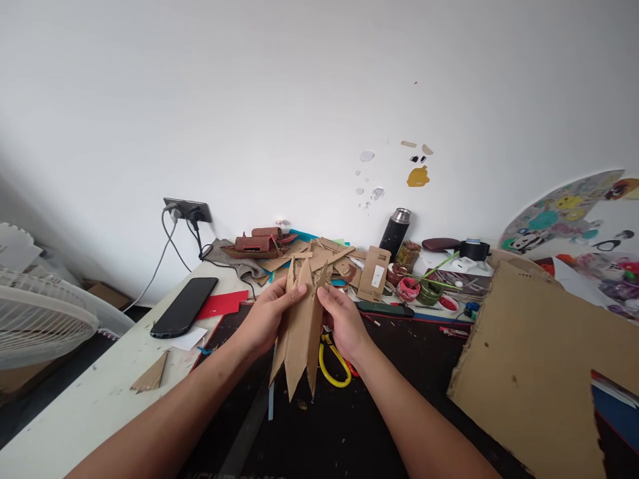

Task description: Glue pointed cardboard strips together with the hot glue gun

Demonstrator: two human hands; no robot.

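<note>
Both hands hold a bundle of long pointed cardboard pieces (301, 332) upright above the black cutting mat (349, 419). My left hand (267, 318) grips the bundle's left side, fingers wrapped round it. On the right side my right hand (342, 319) pinches it with thumb and fingers. The pieces' pointed tips hang down between my wrists. Yellow-handled scissors (333, 366) lie on the mat just under my right hand.
A big cardboard sheet (539, 372) covers the right. A black phone (184, 306), red paper (222, 304) and a cardboard triangle (151, 377) lie left. Cardboard scraps, a model boat (257, 245), paint pots (409, 288) and a flask (395, 233) line the wall. A fan (40, 313) stands far left.
</note>
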